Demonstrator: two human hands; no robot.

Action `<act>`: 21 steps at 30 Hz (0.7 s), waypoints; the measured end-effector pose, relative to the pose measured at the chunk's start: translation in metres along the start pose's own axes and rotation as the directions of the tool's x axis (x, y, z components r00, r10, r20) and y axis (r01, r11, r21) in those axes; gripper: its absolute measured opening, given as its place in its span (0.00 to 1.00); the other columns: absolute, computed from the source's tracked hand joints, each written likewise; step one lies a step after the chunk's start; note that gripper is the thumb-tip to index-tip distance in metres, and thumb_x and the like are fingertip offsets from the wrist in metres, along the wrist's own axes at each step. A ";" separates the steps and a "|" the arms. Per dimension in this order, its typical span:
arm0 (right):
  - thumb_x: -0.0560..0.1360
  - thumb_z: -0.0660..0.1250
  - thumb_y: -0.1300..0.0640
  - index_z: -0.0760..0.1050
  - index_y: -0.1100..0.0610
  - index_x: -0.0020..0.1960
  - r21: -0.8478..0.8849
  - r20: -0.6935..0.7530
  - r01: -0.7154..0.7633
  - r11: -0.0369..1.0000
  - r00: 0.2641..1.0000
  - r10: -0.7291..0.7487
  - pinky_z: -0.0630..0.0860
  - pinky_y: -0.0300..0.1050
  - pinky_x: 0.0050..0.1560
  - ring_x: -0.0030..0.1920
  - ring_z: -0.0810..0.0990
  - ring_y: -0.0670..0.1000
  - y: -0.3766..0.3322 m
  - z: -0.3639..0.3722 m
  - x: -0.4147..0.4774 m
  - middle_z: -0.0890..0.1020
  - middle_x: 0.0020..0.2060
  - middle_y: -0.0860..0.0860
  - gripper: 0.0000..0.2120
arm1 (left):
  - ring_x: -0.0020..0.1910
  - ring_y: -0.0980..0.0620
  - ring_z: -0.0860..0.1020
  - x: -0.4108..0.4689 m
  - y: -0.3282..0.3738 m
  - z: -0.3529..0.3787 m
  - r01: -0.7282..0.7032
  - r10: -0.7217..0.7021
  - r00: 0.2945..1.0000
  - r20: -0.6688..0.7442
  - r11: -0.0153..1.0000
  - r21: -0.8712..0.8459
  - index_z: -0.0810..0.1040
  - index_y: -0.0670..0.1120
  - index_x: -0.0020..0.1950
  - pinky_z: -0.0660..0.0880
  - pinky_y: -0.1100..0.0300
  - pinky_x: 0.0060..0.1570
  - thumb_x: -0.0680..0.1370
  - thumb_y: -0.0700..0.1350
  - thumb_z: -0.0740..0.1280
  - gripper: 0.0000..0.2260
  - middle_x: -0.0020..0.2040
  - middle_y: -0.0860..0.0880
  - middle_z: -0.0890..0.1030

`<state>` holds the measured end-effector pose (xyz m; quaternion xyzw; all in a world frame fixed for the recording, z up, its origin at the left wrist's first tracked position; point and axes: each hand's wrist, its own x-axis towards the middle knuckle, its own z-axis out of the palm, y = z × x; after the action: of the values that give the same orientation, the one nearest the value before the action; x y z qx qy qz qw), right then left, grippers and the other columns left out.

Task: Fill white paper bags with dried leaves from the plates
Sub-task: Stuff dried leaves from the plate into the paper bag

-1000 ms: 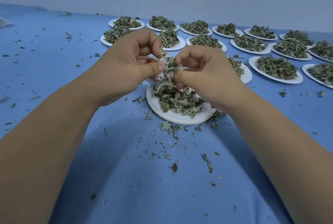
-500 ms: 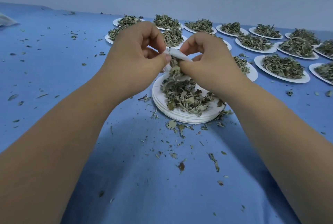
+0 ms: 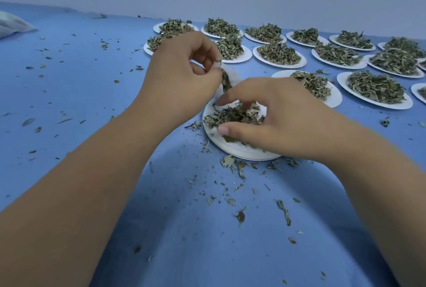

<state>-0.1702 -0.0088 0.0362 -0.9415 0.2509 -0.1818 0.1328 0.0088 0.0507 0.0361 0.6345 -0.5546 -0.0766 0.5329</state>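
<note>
Pinching a white paper bag [image 3: 234,77] between thumb and fingers, the left hand [image 3: 182,72] holds it just above the nearest plate [image 3: 242,152]. The right hand [image 3: 283,120] spreads wide over the plate's dried leaves [image 3: 232,115], fingertips in the pile.

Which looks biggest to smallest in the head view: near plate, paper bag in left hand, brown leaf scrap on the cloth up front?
1. Near plate, even half covered by the right hand.
2. Paper bag, pinched by the left hand; partly hidden.
3. Leaf scrap, though nearest the camera.
</note>
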 end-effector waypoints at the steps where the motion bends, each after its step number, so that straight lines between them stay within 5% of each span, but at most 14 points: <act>1: 0.75 0.71 0.38 0.80 0.39 0.61 -0.009 0.031 -0.002 1.000 1.000 0.003 0.76 0.43 0.53 0.52 0.80 0.41 -0.001 0.003 0.001 0.83 0.54 0.38 0.17 | 0.37 0.49 0.83 0.000 -0.001 0.001 -0.004 0.004 1.000 -0.004 1.000 0.020 0.80 0.52 0.43 0.81 0.54 0.45 0.73 0.39 0.69 0.07 0.39 0.55 0.81; 4: 0.76 0.74 0.48 0.86 0.46 0.56 0.021 0.004 0.018 1.000 1.000 -0.019 0.78 0.48 0.55 0.51 0.83 0.44 -0.001 0.010 0.003 0.86 0.50 0.41 0.09 | 0.33 0.57 0.78 0.000 -0.003 0.001 -0.054 0.060 0.997 -0.043 0.990 0.133 0.83 0.53 0.41 0.73 0.70 0.37 0.72 0.40 0.67 0.09 0.35 0.57 0.79; 7: 0.76 0.73 0.54 0.87 0.48 0.47 0.035 -0.150 -0.005 0.999 0.989 0.010 0.79 0.48 0.50 0.43 0.82 0.43 0.005 0.005 0.003 0.85 0.42 0.42 0.04 | 0.41 0.56 0.77 0.000 -0.006 0.001 -0.129 0.146 0.988 -0.049 0.958 0.256 0.87 0.53 0.47 0.74 0.63 0.47 0.74 0.38 0.66 0.13 0.45 0.51 0.80; 10: 0.77 0.71 0.54 0.86 0.45 0.51 -0.009 -0.165 -0.059 0.998 0.985 0.056 0.78 0.46 0.53 0.46 0.81 0.42 0.012 0.000 0.003 0.85 0.46 0.40 0.06 | 0.49 0.54 0.76 0.001 -0.007 0.002 -0.152 0.164 0.986 -0.029 0.958 0.244 0.87 0.53 0.51 0.73 0.66 0.48 0.76 0.34 0.64 0.17 0.52 0.49 0.79; 14: 0.80 0.67 0.48 0.83 0.42 0.57 0.008 -0.103 -0.092 0.996 0.990 0.093 0.71 0.32 0.52 0.46 0.75 0.31 0.016 0.003 0.004 0.81 0.51 0.36 0.09 | 0.52 0.62 0.73 0.000 -0.008 0.003 -0.168 0.157 0.985 0.068 0.959 0.229 0.86 0.49 0.55 0.72 0.69 0.48 0.76 0.30 0.60 0.21 0.55 0.58 0.77; 18: 0.76 0.60 0.34 0.77 0.40 0.62 0.019 -0.031 -0.102 0.995 0.994 0.103 0.69 0.37 0.56 0.57 0.73 0.36 0.018 0.004 0.003 0.78 0.61 0.37 0.20 | 0.52 0.68 0.70 -0.001 -0.011 0.004 -0.152 0.123 0.984 0.131 0.959 0.241 0.82 0.48 0.62 0.68 0.76 0.50 0.76 0.29 0.57 0.23 0.60 0.63 0.72; 21: 0.76 0.61 0.30 0.70 0.42 0.71 -0.016 0.147 -0.068 0.998 0.987 0.070 0.68 0.41 0.64 0.67 0.70 0.42 0.020 0.012 0.002 0.74 0.66 0.40 0.28 | 0.50 0.64 0.71 0.001 -0.013 0.005 -0.194 0.156 0.976 0.150 0.940 0.281 0.81 0.52 0.64 0.66 0.77 0.49 0.78 0.33 0.61 0.21 0.65 0.57 0.71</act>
<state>-0.1722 -0.0245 0.0195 -0.9438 0.2739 -0.1056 0.1521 0.0136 0.0441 0.0247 0.6487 -0.6466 0.0147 0.4012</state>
